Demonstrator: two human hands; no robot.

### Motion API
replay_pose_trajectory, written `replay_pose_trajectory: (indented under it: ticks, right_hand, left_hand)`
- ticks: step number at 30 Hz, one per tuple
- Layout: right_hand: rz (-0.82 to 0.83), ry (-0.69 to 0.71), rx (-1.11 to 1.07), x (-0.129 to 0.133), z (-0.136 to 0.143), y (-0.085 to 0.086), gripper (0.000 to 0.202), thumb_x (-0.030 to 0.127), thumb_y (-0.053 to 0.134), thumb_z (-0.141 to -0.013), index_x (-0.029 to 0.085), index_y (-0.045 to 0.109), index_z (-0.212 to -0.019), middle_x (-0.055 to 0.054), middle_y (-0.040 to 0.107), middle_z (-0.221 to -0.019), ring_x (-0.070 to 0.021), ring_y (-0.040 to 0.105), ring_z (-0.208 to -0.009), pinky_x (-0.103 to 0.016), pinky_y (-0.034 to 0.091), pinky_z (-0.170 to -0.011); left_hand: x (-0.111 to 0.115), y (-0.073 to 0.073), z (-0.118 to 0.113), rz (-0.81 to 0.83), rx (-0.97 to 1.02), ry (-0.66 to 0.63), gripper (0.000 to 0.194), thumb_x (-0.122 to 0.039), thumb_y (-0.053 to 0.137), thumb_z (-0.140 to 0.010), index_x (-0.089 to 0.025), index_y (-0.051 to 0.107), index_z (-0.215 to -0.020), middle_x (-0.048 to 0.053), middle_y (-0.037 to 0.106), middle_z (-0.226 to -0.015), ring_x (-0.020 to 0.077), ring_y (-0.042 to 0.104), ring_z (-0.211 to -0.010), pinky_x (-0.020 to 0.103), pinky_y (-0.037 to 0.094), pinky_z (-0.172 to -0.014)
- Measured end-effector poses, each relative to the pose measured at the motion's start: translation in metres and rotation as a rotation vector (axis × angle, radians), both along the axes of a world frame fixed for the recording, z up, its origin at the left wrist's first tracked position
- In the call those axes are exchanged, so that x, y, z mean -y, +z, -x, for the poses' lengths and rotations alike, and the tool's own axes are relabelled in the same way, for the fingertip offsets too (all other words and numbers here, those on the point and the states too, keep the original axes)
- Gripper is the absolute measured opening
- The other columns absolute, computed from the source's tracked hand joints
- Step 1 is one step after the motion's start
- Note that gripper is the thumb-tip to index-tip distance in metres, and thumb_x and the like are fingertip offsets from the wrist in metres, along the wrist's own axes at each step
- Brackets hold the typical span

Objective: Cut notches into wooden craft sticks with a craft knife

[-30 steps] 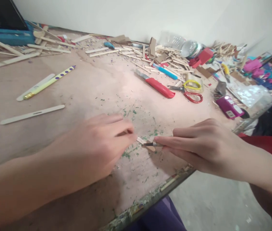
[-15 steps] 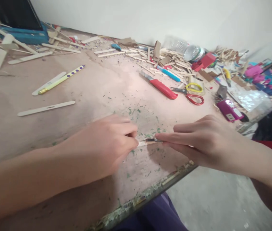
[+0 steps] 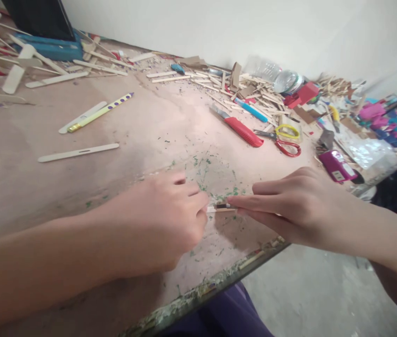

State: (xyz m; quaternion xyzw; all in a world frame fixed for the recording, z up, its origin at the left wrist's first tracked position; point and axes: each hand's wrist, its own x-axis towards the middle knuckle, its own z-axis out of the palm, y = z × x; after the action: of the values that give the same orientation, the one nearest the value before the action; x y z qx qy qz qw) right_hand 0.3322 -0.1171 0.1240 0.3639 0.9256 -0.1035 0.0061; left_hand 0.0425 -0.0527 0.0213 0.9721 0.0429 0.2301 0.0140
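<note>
My left hand (image 3: 173, 220) is closed, fingertips pressed on one end of a pale wooden strip (image 3: 211, 209) that looks like a craft stick, low over the table. From the other side my right hand (image 3: 297, 206) pinches a small, flat, dark-ended piece (image 3: 222, 206) between outstretched fingers. That piece lies along the strip; what it is I cannot make out. Green flecks (image 3: 233, 191) are scattered around both hands. Farther off lie a craft stick with a slot (image 3: 79, 152) and a yellow pencil with purple dots (image 3: 103, 111), which rests against another stick.
A red-handled cutter (image 3: 243, 131) and scissors (image 3: 288, 147) lie beyond my hands. Loose sticks (image 3: 265, 96) pile up by the wall near a clear plastic bottle (image 3: 284, 81). A purple box-like object (image 3: 337, 166) sits at right. The table edge (image 3: 216, 285) runs close below my hands.
My left hand has shifted slightly right along the strip, closer to the right hand, and its knuckles have turned. The right hand stays nearly in place. The view has shifted a little.
</note>
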Motion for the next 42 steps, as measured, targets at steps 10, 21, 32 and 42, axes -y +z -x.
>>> replay_pose_trajectory:
  ticks: [10,21,32,42]
  right_hand:
    - [0.028,-0.001,0.022,-0.001,0.002,0.003,0.033,0.026,0.051,-0.128,0.016,0.082,-0.130,0.002,0.065,-0.078,-0.0117,0.054,-0.059,-0.034,0.029,-0.059]
    - [0.002,0.016,0.053,-0.001,0.006,0.007,0.036,0.026,0.049,-0.128,0.014,0.084,-0.129,0.001,0.063,-0.076,-0.0113,0.053,-0.057,-0.034,0.028,-0.060]
    - [-0.018,0.181,0.269,-0.016,0.022,0.019,0.033,0.004,0.049,-0.111,0.013,0.080,-0.102,-0.001,0.057,-0.075,-0.0141,0.024,-0.059,-0.041,0.016,-0.063]
    - [0.040,0.213,0.347,-0.025,0.027,0.028,0.028,0.005,0.053,-0.105,0.013,0.080,-0.104,0.001,0.050,-0.072,-0.0139,0.022,-0.059,-0.039,0.018,-0.063]
  left_hand:
    - [-0.002,-0.001,-0.004,-0.048,0.068,-0.031,0.005,-0.018,0.080,-0.081,-0.020,0.079,-0.076,0.002,0.067,-0.071,0.0233,0.056,-0.063,0.043,0.042,-0.067]
    - [-0.006,0.009,-0.002,-0.012,-0.007,-0.074,0.011,-0.016,0.073,-0.092,-0.019,0.080,-0.083,0.003,0.074,-0.076,0.0206,0.062,-0.064,0.039,0.050,-0.067]
    - [-0.005,0.008,-0.003,0.066,-0.072,-0.095,0.021,-0.012,0.070,-0.098,-0.019,0.080,-0.081,0.005,0.075,-0.078,0.0226,0.067,-0.071,0.040,0.050,-0.068]
    - [-0.005,0.010,-0.005,0.086,-0.160,-0.133,0.016,-0.010,0.073,-0.096,-0.018,0.081,-0.085,0.007,0.077,-0.082,0.0226,0.068,-0.075,0.039,0.050,-0.070]
